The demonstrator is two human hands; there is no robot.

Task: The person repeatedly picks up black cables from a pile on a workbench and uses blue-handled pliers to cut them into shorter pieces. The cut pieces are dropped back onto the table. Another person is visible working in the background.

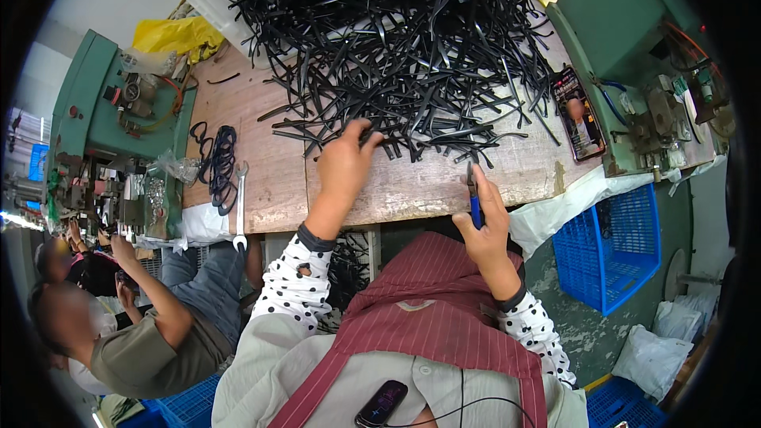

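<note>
Head view: pliers point(475, 208) are gripped by right hand point(488, 231); left hand point(343, 163), fingers curled, hold unclear; strips point(420, 95) seem light, stiff, best pinched mid-length.

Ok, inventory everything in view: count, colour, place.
workbench: one, brown, centre
eyeglass-temple-like strips: uncountable, black, on workbench
pliers: one, blue handles, near edge
phone: one, black, right
pliers-like tool: one, blue, beside phone
wrench: one, silver, left
loops: several, dark, beside wrench
machines: two, green, both sides
bag: one, yellow, upper left
baskets: several, blue, floor
coworkers: at least two, one olive shirt, left
apron: one, maroon, worn
left hand: one, dotted sleeve, at strips
right hand: one, dotted sleeve, holding pliers
</note>
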